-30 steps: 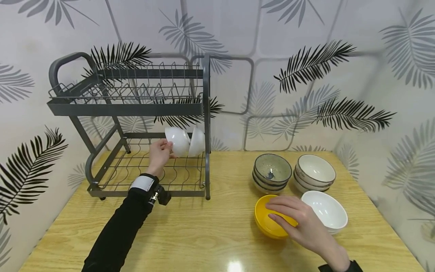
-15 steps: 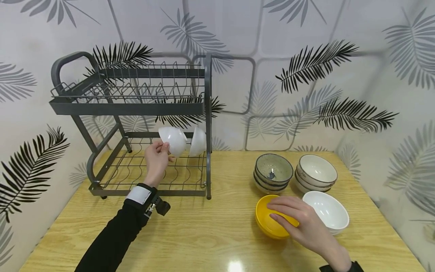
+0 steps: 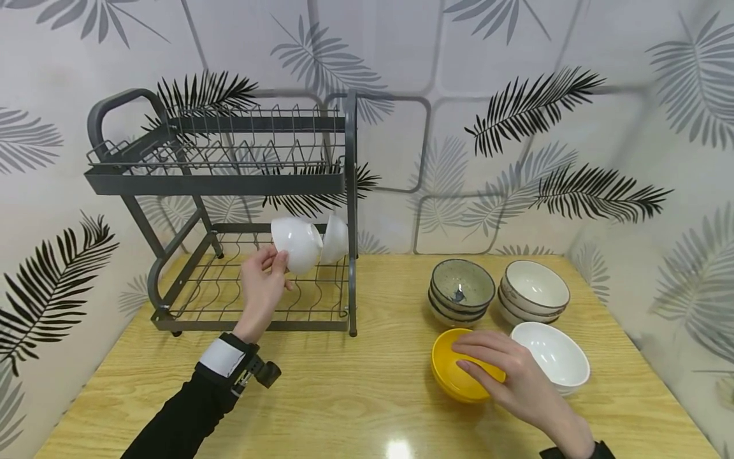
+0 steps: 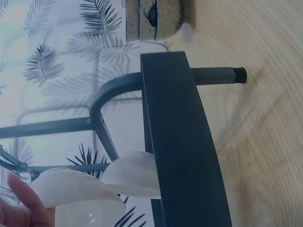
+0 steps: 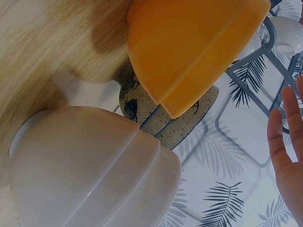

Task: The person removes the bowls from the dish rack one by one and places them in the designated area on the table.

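My left hand [image 3: 262, 284] pinches a white bowl [image 3: 297, 245] by its rim, holding it on its side over the lower tier of the dark grey dish rack [image 3: 246, 326]. Close behind its base, another white bowl [image 3: 334, 241] stands on edge at the rack's right end; whether the two touch I cannot tell. In the left wrist view, the held bowl [image 4: 75, 189] sits by my thumb. My right hand [image 3: 510, 379] hovers above the stacked yellow bowls [image 3: 453, 376], fingers loosely bent and gripping nothing. The right wrist view shows its fingers [image 5: 293, 120] apart from the yellow bowls [image 5: 194, 47].
Right of the yellow stack are stacked white bowls [image 3: 553, 354]. Behind stand speckled green-grey bowls [image 3: 461, 287] and cream bowls with a dark rim [image 3: 534, 287], both stacked. The rack's upper tier [image 3: 218, 185] overhangs the left hand. A patterned wall [image 3: 395, 217] closes off the wooden table [image 3: 355, 395].
My left hand has drawn slightly left and toward the front edge, and the pinched bowl has shifted and tilted with it. The right hand has stayed over the yellow bowls.
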Available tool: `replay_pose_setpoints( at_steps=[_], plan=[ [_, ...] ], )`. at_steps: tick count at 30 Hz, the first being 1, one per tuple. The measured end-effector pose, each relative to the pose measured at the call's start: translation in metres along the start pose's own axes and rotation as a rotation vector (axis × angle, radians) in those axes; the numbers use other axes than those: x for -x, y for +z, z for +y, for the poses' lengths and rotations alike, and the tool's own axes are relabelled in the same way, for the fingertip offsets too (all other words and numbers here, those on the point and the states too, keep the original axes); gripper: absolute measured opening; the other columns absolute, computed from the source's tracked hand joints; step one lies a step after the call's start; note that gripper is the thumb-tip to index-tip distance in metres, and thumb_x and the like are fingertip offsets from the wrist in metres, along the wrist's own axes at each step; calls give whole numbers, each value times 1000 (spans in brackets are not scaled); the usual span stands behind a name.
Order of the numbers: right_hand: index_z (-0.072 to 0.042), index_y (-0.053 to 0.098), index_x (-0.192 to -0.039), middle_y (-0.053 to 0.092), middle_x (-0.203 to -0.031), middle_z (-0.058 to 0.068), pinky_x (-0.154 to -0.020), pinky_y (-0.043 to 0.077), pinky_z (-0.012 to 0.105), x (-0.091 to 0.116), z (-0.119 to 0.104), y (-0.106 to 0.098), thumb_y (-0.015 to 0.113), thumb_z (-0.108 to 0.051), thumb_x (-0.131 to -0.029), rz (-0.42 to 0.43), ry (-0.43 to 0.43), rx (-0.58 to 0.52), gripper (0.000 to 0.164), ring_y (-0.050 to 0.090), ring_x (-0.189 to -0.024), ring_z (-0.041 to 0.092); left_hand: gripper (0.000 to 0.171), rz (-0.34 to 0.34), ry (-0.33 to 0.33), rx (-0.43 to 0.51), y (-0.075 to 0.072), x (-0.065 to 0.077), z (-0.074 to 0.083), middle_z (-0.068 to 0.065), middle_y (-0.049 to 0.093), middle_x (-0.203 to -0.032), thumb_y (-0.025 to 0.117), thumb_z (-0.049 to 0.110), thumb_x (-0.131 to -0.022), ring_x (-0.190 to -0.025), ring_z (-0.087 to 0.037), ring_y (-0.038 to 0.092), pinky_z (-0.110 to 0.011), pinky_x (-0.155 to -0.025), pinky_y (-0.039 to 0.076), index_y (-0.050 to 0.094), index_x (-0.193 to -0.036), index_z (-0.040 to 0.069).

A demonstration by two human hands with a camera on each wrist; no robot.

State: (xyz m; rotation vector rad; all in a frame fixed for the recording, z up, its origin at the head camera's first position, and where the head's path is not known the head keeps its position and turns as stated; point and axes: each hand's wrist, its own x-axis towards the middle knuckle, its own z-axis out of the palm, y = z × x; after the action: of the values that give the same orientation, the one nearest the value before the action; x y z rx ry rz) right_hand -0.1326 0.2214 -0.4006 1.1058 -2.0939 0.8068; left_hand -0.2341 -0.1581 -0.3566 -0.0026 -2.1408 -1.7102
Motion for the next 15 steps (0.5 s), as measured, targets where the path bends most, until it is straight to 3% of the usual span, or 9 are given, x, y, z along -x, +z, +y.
replay_pose_setpoints(
  at_steps=[3, 7, 10, 15],
  plan=[
    [-10, 76, -106, 76, -103, 4, -105, 42, 10, 0, 0, 0, 77, -11, -88, 4, 0, -9, 18, 68, -99, 21, 26, -9, 12, 13, -1, 6, 4, -30, 67, -112, 54, 11, -104, -53, 2, 55, -15, -48, 49, 64, -117, -9],
    [-10, 76, -106, 76, -103, 3, -105, 43, 11, 0, 1, 0, 72, -19, -94, 26, -24, -13, 16, 69, -98, 21, 26, -18, 44, 35, -1, 13, 9, -32, 66, -110, 55, 10, -103, -51, 0, 55, -15, -46, 48, 64, -118, -10],
    [-10, 76, -106, 76, -103, 3, -104, 44, 11, -1, 1, 1, 63, -30, -100, 38, -31, -14, 24, 69, -98, 21, 25, -22, 79, 49, -1, 18, 11, -32, 65, -109, 55, 8, -103, -49, -4, 56, -15, -45, 47, 64, -117, -11],
    [-9, 76, -106, 76, -102, 4, -104, 44, 12, -2, 0, 1, 62, -31, -101, 35, -18, -16, 26, 69, -98, 21, 22, -25, 140, 45, -1, 25, 13, -31, 68, -105, 56, 6, -102, -44, -12, 56, -17, -43, 47, 65, -113, -10]
  ],
)
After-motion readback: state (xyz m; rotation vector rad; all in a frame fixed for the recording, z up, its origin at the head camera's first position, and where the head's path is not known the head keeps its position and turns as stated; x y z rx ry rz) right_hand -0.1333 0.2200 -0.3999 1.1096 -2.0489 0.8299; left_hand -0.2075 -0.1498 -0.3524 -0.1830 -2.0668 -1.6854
